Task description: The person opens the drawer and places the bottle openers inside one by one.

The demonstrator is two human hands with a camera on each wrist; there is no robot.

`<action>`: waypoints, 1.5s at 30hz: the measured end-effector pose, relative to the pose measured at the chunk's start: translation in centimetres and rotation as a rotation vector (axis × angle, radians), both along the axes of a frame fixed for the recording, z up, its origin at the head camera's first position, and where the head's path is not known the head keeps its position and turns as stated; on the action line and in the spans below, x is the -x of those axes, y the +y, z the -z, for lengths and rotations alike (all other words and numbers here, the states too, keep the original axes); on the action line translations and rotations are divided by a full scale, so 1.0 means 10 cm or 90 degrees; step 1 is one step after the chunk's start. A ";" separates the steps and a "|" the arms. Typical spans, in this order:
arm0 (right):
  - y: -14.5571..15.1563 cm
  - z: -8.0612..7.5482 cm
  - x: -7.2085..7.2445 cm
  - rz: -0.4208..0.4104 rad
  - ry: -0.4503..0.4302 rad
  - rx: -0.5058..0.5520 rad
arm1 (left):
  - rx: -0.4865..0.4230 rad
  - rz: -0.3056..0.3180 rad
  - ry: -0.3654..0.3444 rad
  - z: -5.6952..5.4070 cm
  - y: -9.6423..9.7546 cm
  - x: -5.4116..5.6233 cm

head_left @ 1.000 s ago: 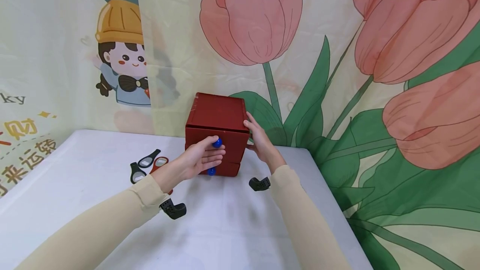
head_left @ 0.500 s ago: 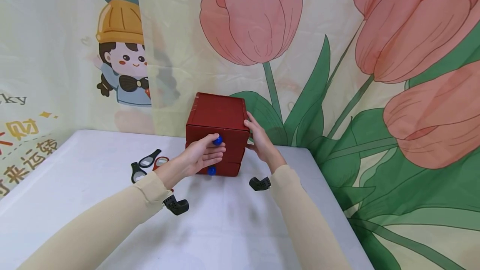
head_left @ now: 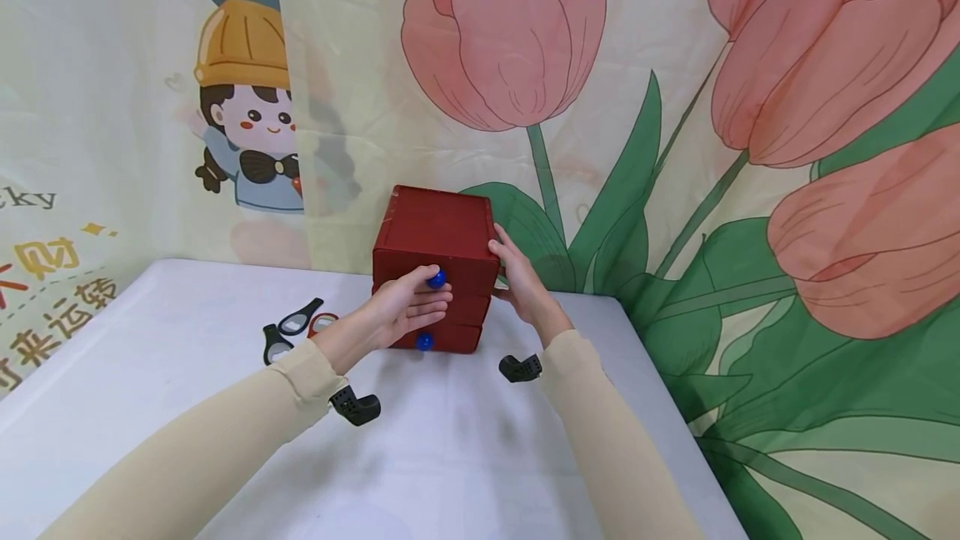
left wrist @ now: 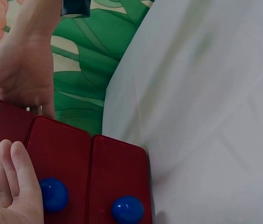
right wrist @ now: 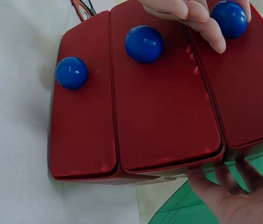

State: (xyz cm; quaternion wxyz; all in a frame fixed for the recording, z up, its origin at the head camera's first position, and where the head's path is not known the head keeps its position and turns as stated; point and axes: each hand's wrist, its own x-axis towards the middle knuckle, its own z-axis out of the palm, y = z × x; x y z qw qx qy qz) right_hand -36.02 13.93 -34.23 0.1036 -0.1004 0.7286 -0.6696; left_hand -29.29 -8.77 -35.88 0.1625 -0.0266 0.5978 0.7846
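A small red drawer cabinet (head_left: 438,225) stands upright on the table, with three drawers stacked one above another. Between its thumb and index finger, my left hand (head_left: 396,308) pinches the round blue knob (head_left: 437,278) of the top drawer, its other fingers stretched across the front. My right hand (head_left: 528,288) rests its fingers on the cabinet's right side near the top; the fingertips show against that side in the right wrist view. The middle drawer's blue knob (right wrist: 143,44) is hidden behind the left hand in the head view. Below it is the bottom drawer's knob (head_left: 424,342).
Left of the cabinet lie several flat black and red objects (head_left: 297,319) with oval openings, partly covered by the left forearm. A white cloth covers the table (head_left: 465,457). Behind stands a printed curtain (head_left: 337,65) with tulips.
The left hand has shifted slightly away from the person with the top knob. The dark gap above the top drawer front has narrowed. The right hand keeps its place.
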 end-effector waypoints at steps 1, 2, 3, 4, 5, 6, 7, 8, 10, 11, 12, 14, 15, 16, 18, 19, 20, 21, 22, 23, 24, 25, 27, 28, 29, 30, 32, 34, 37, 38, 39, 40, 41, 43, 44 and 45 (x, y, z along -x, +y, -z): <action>0.00 0.00 0.00 0.001 0.001 -0.002 | -0.001 0.000 0.000 0.00 0.00 0.00; -0.01 -0.01 -0.01 0.002 0.002 -0.004 | -0.002 -0.001 -0.001 0.00 0.00 0.00; -0.02 -0.01 -0.01 0.004 0.004 -0.008 | -0.002 -0.001 -0.002 0.00 -0.01 0.00; -0.02 -0.01 -0.02 0.007 0.005 -0.010 | -0.002 -0.001 -0.002 0.00 -0.01 0.00; -0.03 -0.01 -0.03 0.009 0.007 -0.012 | -0.003 -0.001 -0.003 0.00 -0.01 0.00; -0.04 -0.01 -0.04 0.012 0.009 -0.015 | -0.003 -0.001 -0.004 0.00 -0.01 0.00; -0.05 -0.01 -0.05 0.014 0.011 -0.017 | -0.004 -0.002 -0.005 0.00 -0.01 0.01; -0.05 -0.02 -0.05 0.016 0.013 -0.019 | -0.004 -0.002 -0.005 0.00 -0.01 0.01; -0.06 -0.02 -0.07 0.018 0.017 -0.021 | -0.004 -0.001 -0.003 0.00 -0.02 0.01; -0.07 -0.02 -0.08 0.018 0.018 -0.022 | -0.004 -0.001 -0.003 0.00 -0.02 0.01; -0.08 -0.03 -0.08 0.019 0.019 -0.022 | -0.004 -0.001 -0.001 0.00 -0.02 0.01; -0.08 -0.03 -0.10 0.019 0.020 -0.023 | -0.006 0.000 0.001 0.01 -0.03 0.02; -0.08 -0.04 -0.11 0.019 0.019 -0.023 | -0.007 0.000 0.001 0.01 -0.03 0.02; -0.08 -0.04 -0.11 0.018 0.018 -0.024 | -0.008 0.001 0.001 0.01 -0.03 0.02; -0.08 -0.04 -0.13 0.017 0.018 -0.024 | -0.010 0.002 0.001 0.01 -0.03 0.01; -0.08 -0.04 -0.14 0.017 0.017 -0.025 | -0.011 0.003 0.001 0.02 -0.03 0.01; -0.08 -0.04 -0.14 0.017 0.017 -0.025 | -0.013 0.003 0.000 0.02 -0.03 0.01; -0.08 -0.04 -0.14 0.017 0.016 -0.024 | -0.015 0.002 -0.002 0.02 -0.03 0.00; -0.07 -0.03 -0.15 0.017 0.016 -0.023 | -0.019 0.004 -0.002 0.02 -0.04 0.01; -0.07 -0.03 -0.15 0.018 0.015 -0.024 | -0.023 0.005 -0.003 0.03 -0.04 0.01; -0.07 -0.03 -0.15 0.018 0.014 -0.023 | -0.026 0.006 -0.004 0.03 -0.04 0.01; -0.07 -0.02 -0.15 0.017 0.013 -0.023 | -0.029 0.007 -0.006 0.04 -0.04 0.01; -0.07 -0.01 -0.16 0.015 0.014 -0.022 | -0.034 0.008 -0.010 0.04 -0.05 0.00; -0.06 0.00 -0.16 0.014 0.014 -0.023 | -0.035 0.010 -0.010 0.05 -0.05 0.00; -0.06 0.01 -0.16 0.013 0.015 -0.022 | -0.035 0.012 -0.012 0.05 -0.05 0.00; -0.06 0.01 -0.16 0.013 0.017 -0.021 | -0.033 0.014 -0.013 0.05 -0.05 -0.01; -0.05 0.03 -0.16 0.015 0.022 -0.021 | -0.031 0.020 -0.013 0.06 -0.05 -0.01; -0.05 0.04 -0.15 0.018 0.026 -0.021 | -0.027 0.026 -0.014 0.06 -0.05 -0.01; -0.04 0.04 -0.15 0.021 0.033 -0.025 | -0.018 0.040 -0.008 0.06 -0.07 -0.03; -0.04 0.05 -0.15 0.021 0.035 -0.026 | -0.014 0.042 -0.007 0.07 -0.07 -0.04; -0.04 0.05 -0.15 0.022 0.036 -0.028 | -0.010 0.046 -0.005 0.07 -0.08 -0.06; -0.04 0.05 -0.15 0.023 0.038 -0.029 | -0.006 0.050 -0.003 0.08 -0.08 -0.07; -0.04 0.05 -0.15 0.023 0.040 -0.031 | 0.000 0.056 0.001 0.09 -0.09 -0.08; -0.03 0.05 -0.15 0.023 0.041 -0.033 | 0.008 0.062 0.004 0.12 -0.11 -0.11; -0.03 0.06 -0.15 0.023 0.043 -0.034 | 0.010 0.063 0.003 0.14 -0.12 -0.12; -0.03 0.06 -0.16 0.023 0.044 -0.034 | 0.012 0.066 0.003 0.15 -0.13 -0.13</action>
